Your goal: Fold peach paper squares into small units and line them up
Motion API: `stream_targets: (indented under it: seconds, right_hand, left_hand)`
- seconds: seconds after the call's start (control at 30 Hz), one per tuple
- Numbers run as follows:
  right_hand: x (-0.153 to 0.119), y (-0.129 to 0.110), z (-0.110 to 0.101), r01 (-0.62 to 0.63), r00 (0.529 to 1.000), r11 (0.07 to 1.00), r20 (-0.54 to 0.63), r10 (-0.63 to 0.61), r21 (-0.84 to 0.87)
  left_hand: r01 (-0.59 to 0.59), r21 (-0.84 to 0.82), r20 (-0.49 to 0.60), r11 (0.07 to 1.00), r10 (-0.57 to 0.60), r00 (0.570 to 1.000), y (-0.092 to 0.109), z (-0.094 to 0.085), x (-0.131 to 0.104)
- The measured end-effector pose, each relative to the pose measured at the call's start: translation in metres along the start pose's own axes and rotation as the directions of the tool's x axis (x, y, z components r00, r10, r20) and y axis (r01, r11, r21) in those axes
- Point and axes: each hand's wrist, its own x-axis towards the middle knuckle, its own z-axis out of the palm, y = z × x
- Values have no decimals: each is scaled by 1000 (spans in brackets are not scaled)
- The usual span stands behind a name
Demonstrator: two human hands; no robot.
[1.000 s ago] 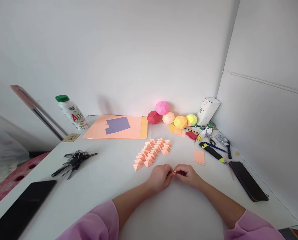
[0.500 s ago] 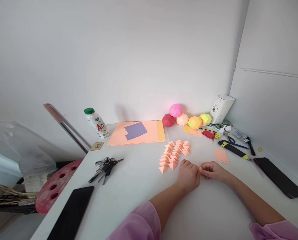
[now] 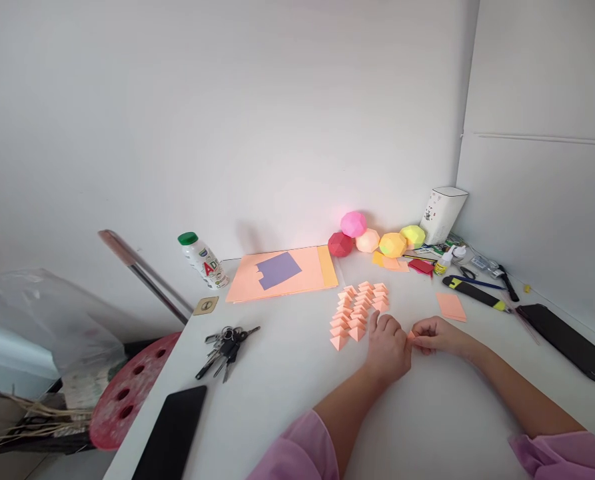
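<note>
Between my fingertips is a small peach paper piece (image 3: 412,335), mostly hidden by them. My left hand (image 3: 388,347) pinches it from the left, its knuckles towards the camera. From the right, my right hand (image 3: 436,335) grips the same piece between thumb and forefinger. Just beyond my left hand stand rows of folded peach paper pieces (image 3: 356,331), shaped like little peaked pyramids. Flat peach paper slips (image 3: 452,307) lie beyond my right hand.
Faceted paper balls (image 3: 392,245) line the wall. Peach sheets (image 3: 242,283) carry a purple cutout (image 3: 280,270). A utility knife (image 3: 477,295), glue bottle (image 3: 443,262) and black case (image 3: 567,340) are right; keys (image 3: 228,347), phone (image 3: 171,433) and a white bottle (image 3: 204,263) are left.
The camera view has turned slightly left, so everything appears further right. Both hands keep their pinch on the small paper piece, with little other movement.
</note>
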Motion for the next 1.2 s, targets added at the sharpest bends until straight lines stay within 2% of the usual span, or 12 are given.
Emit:
stream_targets:
  seconds: [0.13,0.27,0.47,0.57,0.87,0.97,1.07,1.2]
  right_hand:
    - [0,0,3,34,999,999,-26,-34,12]
    - [2,5,10,100,987,995,-130,-98,8]
    - [5,18,17,267,942,959,-236,-239,93]
    - [6,21,18,305,925,949,-261,-276,79]
    - [6,16,16,270,942,943,-255,-217,196]
    - [14,15,16,240,957,945,-217,-192,223]
    - [24,15,18,276,954,934,-183,-237,228]
    - [32,19,22,376,926,891,-148,-348,253]
  left_hand:
    - [18,-13,44,1000,-17,999,-2,1,1]
    - [107,-45,149,993,-99,984,-2,2,1]
    - [160,-85,165,984,-144,976,-2,1,3]
    - [203,-125,175,971,-180,968,-3,0,3]
    - [363,-293,224,885,-306,926,-6,-3,6]
    - [423,-343,240,839,-357,903,-7,-5,6]
    - [470,-379,245,797,-403,882,-7,-6,7]
    - [498,-401,242,769,-435,867,-7,-7,7]
